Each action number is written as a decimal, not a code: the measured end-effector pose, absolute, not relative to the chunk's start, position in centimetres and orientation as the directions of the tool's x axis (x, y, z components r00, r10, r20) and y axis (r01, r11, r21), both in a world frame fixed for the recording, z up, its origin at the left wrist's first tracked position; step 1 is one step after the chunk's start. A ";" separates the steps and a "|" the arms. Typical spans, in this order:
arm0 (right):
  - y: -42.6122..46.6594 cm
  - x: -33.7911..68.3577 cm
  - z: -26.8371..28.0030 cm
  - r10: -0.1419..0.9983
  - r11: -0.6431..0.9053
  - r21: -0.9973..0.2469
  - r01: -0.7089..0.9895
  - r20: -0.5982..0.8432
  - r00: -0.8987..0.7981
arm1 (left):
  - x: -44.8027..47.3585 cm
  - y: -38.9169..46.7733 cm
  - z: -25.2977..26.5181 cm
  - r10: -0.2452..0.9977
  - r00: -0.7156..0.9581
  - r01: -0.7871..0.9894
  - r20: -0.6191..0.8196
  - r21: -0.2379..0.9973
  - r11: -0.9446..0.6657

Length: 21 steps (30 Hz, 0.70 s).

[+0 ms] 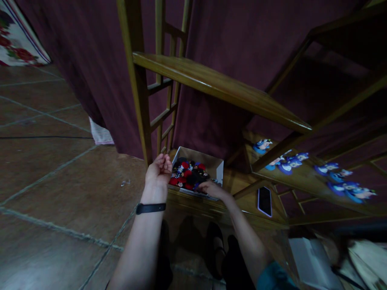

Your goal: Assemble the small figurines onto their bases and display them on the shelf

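Note:
A white cardboard box stands on the low wooden shelf, holding a jumble of small red, black and white figurines. My left hand is at the box's left edge, palm turned up, fingers loosely curled and nothing visible in them. A dark band circles that wrist. Over the front right of the box, my right hand reaches down among the figurines with its fingers together. What those fingertips grip, if anything, is too small and dark to make out.
Above the box runs a wooden shelf board, joined to an upright post. To the right lie a phone and several blue and purple figurines. A dark red curtain hangs behind. White bags or papers sit lower right.

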State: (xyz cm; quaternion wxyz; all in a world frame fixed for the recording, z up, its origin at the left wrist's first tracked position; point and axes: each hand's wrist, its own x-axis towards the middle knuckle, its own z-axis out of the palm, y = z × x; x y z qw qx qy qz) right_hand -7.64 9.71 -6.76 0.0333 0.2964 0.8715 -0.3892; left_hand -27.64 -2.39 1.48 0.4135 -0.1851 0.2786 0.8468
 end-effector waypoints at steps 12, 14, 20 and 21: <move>11.0 -9.0 -7.8 0.734 0.538 -0.514 0.668 -0.104 -0.671 | -27.7 -2.3 1.5 0.603 -0.574 -0.813 -0.554 0.301 -0.498; 11.3 -9.6 -7.3 0.740 0.556 -0.521 0.647 -0.044 -0.671 | -27.6 -2.2 1.5 0.602 -0.572 -0.814 -0.557 0.299 -0.498; 8.7 -15.5 -7.1 0.396 0.814 -0.479 0.328 0.046 -0.917 | -27.2 -1.9 1.7 0.597 -0.568 -0.817 -0.567 0.301 -0.491; 8.2 -16.4 -7.3 0.378 0.832 -0.444 0.334 0.011 -0.926 | -27.2 -1.9 1.7 0.599 -0.563 -0.821 -0.570 0.298 -0.488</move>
